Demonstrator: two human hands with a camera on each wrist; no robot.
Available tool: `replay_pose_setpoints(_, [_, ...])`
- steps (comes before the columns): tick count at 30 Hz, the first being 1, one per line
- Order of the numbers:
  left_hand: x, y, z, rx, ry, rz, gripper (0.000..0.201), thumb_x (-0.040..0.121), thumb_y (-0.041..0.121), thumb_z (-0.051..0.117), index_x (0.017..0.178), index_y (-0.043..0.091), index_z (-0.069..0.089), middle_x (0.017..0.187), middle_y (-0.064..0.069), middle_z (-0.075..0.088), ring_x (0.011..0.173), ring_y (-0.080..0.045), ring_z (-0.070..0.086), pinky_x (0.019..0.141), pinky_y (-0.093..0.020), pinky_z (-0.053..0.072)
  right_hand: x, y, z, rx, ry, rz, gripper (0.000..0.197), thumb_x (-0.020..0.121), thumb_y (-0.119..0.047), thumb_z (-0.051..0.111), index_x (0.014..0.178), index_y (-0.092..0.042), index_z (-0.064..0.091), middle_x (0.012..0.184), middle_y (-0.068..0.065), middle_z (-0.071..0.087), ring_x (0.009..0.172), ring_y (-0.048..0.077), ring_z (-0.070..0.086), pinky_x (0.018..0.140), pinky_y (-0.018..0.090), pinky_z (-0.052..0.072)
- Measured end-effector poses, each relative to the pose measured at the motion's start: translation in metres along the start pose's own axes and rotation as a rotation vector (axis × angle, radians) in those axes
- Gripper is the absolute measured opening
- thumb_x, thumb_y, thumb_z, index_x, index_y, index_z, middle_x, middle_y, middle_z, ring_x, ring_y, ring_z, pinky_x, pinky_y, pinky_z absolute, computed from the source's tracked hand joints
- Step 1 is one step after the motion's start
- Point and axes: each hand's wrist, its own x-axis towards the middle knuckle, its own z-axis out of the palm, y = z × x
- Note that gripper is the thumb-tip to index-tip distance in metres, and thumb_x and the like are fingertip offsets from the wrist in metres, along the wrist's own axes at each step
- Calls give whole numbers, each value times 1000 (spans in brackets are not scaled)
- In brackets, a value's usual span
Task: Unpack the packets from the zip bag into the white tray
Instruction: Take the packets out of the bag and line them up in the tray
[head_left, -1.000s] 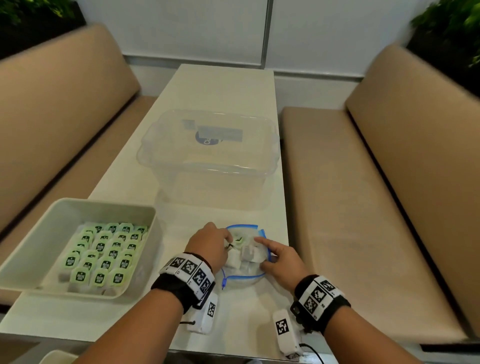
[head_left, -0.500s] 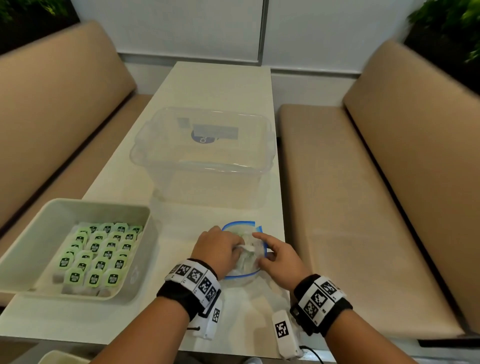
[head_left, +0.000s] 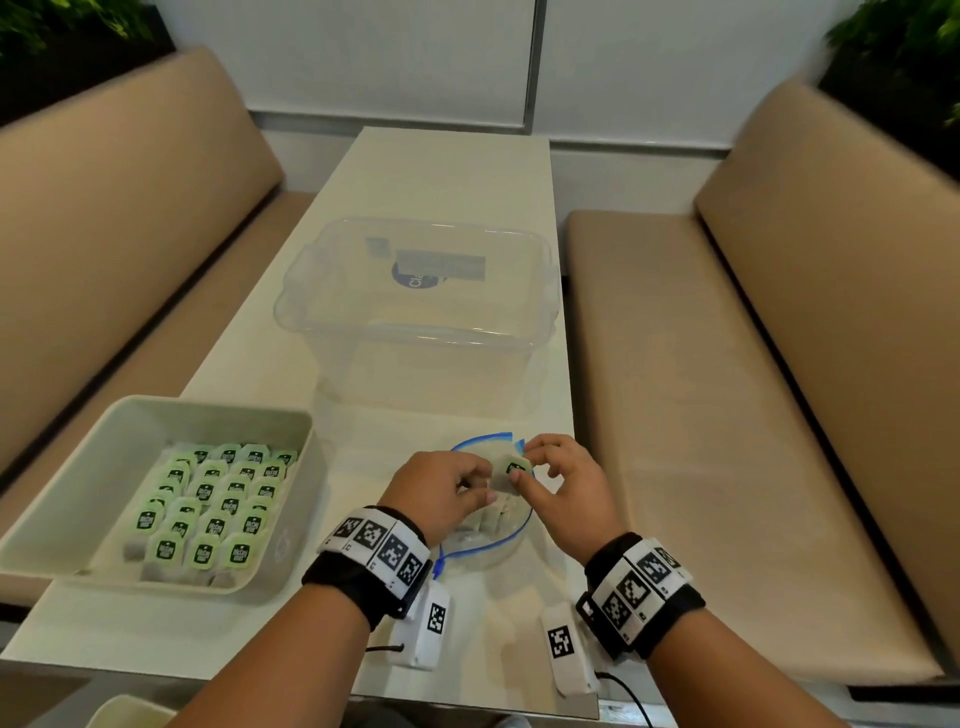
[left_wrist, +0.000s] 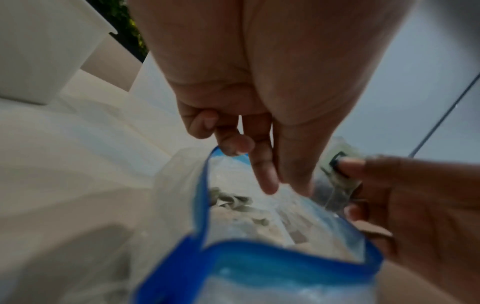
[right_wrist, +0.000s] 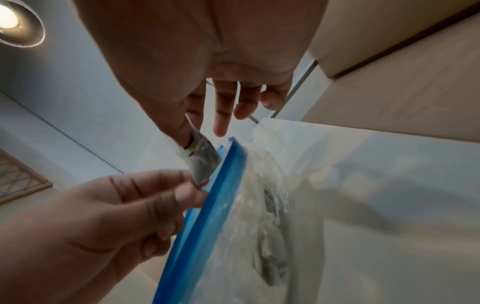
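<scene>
Packets remain inside the zip bag (head_left: 488, 540), whose blue-rimmed mouth gapes upward on the table (head_left: 447, 171) at 6 o'clock. One packet (head_left: 511, 470) is above that mouth, pinched between thumb and forefinger of the right hand (head_left: 563, 488), its other fingers spread; the packet's long axis runs roughly 11 to 5 o'clock. The left hand (head_left: 441, 491) has its fingers curled at the bag's 9 o'clock rim, touching the packet's lower end. White tray (head_left: 291, 545) with rows of green-labelled packets (head_left: 208, 509) sits at 8 o'clock. A clear plastic tub (head_left: 421, 312) stands at 12 o'clock, just beyond the bag.
</scene>
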Motion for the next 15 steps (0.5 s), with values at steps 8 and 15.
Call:
replay_pose_setpoints(8, [17, -11, 14, 502, -191, -58, 45, 83, 23, 61, 124, 40, 59, 109, 7, 68, 102, -19, 60, 88, -36, 52, -1, -1, 0, 186, 20, 131, 16, 82, -19, 66, 70, -18, 55, 80, -1, 71, 69, 6, 61, 64, 32, 51])
replay_pose_setpoints(15, [21, -12, 2, 476, -189, -32, 11, 88, 25, 61, 93, 32, 67, 98, 7, 67, 91, -16, 63, 80, -29, 50, 1, -12, -1, 238, 27, 163, 27, 76, -25, 62, 65, -13, 40, 76, 18, 67, 77, 31, 67, 72, 49, 55])
